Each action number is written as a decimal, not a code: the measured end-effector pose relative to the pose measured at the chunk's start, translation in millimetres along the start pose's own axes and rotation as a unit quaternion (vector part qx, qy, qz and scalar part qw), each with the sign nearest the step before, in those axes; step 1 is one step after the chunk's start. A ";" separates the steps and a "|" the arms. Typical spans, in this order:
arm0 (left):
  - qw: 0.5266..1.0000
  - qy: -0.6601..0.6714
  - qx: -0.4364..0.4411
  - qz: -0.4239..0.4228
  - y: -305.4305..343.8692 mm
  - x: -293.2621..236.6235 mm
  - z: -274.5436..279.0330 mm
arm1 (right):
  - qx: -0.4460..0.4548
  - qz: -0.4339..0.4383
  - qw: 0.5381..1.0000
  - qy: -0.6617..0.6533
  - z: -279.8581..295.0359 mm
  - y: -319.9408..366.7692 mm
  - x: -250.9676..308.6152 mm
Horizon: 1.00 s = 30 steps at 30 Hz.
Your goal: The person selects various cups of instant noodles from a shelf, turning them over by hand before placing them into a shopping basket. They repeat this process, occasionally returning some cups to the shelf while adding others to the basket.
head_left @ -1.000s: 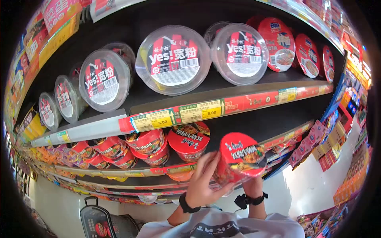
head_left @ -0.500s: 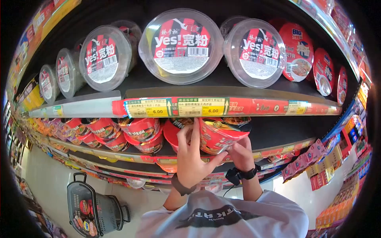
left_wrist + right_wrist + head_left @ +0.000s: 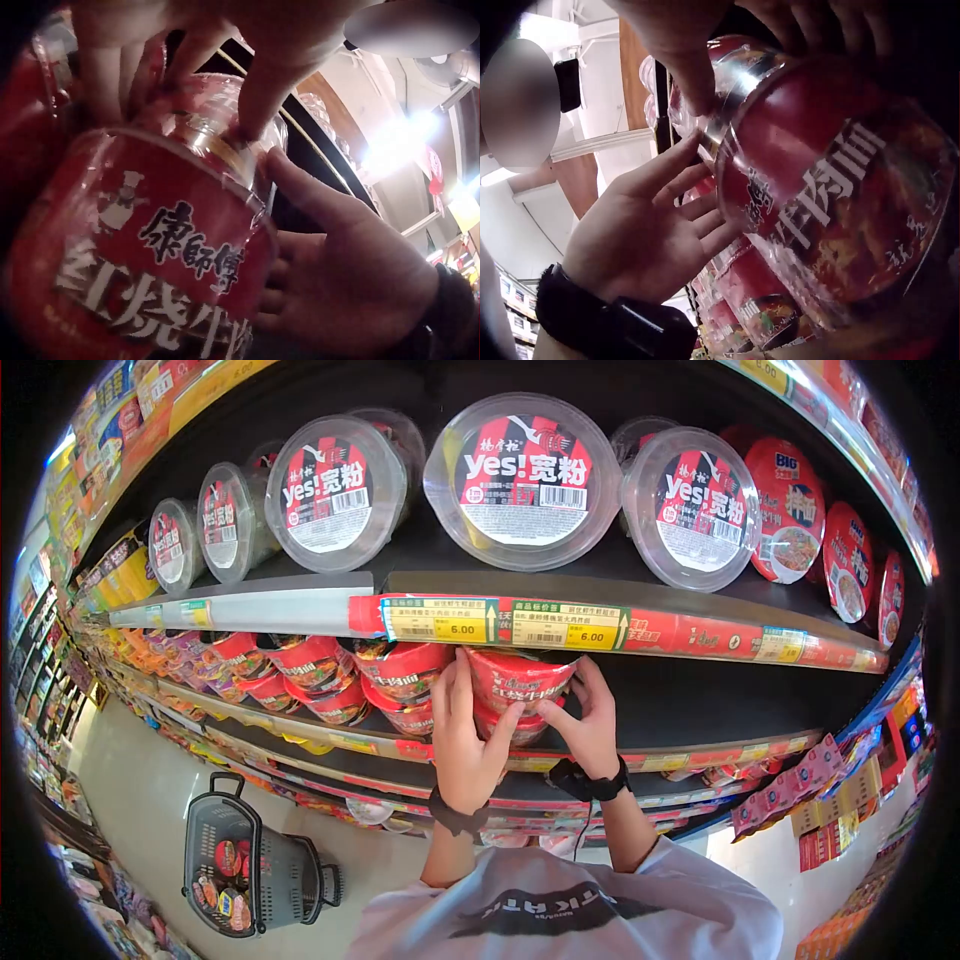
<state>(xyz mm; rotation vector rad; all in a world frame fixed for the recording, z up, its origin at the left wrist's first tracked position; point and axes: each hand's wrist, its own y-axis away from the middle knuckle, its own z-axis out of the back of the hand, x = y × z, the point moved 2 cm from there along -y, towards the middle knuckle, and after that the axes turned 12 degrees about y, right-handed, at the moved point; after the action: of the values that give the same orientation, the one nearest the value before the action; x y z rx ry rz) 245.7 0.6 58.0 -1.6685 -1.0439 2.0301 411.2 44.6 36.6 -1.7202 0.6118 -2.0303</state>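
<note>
While left hand [image 3: 465, 745] at 9 o'clock and right hand [image 3: 590, 725] at 3 o'clock clasp it — noodle bowl [image 3: 518, 678], price strip [image 3: 560, 628] at 12.

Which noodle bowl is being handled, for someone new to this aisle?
Find the shelf edge carrying two yellow 6.00 price tags. Just beneath them sits a row of red noodle bowls. The red bowl is the only one held between the left hand and right hand.

A shop: price labels [image 3: 490, 622] along stocked shelves [image 3: 660, 588].
</note>
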 end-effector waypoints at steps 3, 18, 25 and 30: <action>1.000 0.008 0.008 -0.013 5.0 -0.6 6.2 | -0.024 0.013 0.999 0.040 -2.3 7.2 2.2; 0.953 -0.058 0.267 0.132 154.5 39.5 139.7 | 0.113 -0.217 0.965 0.092 -8.5 184.0 -26.5; 0.841 -0.199 0.456 0.213 210.7 44.3 215.2 | 0.379 -0.228 0.886 0.140 -103.0 264.7 -23.9; 0.833 -0.243 0.395 0.302 245.8 40.4 256.4 | 0.531 -0.160 0.831 0.042 -160.4 281.0 -9.1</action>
<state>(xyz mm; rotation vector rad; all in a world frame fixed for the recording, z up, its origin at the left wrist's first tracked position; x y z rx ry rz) 43.6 -227.5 -128.7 -1.0962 0.3452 2.7988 261.7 -170.0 -154.1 -1.0474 -0.7557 -1.9997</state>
